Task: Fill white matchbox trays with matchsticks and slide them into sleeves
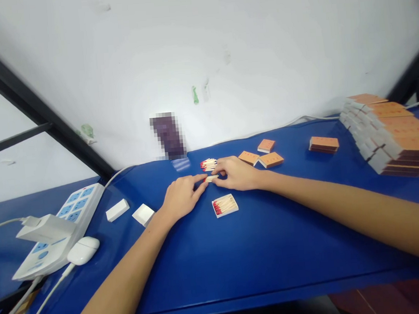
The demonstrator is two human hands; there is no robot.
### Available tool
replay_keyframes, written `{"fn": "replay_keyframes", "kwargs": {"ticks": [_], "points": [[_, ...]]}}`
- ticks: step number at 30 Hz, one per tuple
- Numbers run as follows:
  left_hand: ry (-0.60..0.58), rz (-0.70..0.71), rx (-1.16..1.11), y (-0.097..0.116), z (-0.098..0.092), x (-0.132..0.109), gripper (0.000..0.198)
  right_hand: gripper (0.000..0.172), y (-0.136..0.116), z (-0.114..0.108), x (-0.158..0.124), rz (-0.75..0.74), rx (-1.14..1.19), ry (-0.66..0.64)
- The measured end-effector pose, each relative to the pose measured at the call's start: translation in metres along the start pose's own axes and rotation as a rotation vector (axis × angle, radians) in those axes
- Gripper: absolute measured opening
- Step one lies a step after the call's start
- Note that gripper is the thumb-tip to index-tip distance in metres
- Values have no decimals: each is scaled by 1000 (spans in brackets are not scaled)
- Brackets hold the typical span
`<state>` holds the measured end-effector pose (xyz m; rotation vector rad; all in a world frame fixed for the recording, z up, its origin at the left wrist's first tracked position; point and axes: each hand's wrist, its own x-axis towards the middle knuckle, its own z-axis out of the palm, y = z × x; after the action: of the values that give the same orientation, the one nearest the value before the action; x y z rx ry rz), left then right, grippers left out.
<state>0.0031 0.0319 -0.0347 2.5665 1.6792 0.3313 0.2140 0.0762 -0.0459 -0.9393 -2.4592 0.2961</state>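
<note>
A small bundle of matches (210, 178) is between my left grip (181, 197) and my right grip (237, 173), at the blue counter (267, 249). The right seems to pinch it, nearly closed; the left touches its red end, but whether it holds I cannot tell. One tray (214, 212) already contains matches; a loose pile (208, 165) is left outside. Around are orange matchboxes (271, 160) and a power strip (69, 255); nothing seems blocking.

Bright, even light fills the view; the white wall (267, 55) is palest near the middle and greyer towards the corners. The glossy blue worktop (281, 233) mirrors pale streaks (181, 164) below a coarsely pixelated dark patch (170, 137). The wide lens bends the worktop's edges, and print on the stacked matchboxes (411, 134) is too soft to read.
</note>
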Motion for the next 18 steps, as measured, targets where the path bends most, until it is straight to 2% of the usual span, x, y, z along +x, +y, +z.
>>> {"fn": "replay_keyframes", "kwargs": {"ticks": [9,13,18], "points": [[59,-1,-8,5,3,4,33,20,4,-8,5,-89,-61,-113],[-2,20,65,9,3,3,30,15,-2,-10,6,-53,-138,-186],[-113,54,174,17,0,4,30,17,-12,-15,6,-52,-273,-306]]}}
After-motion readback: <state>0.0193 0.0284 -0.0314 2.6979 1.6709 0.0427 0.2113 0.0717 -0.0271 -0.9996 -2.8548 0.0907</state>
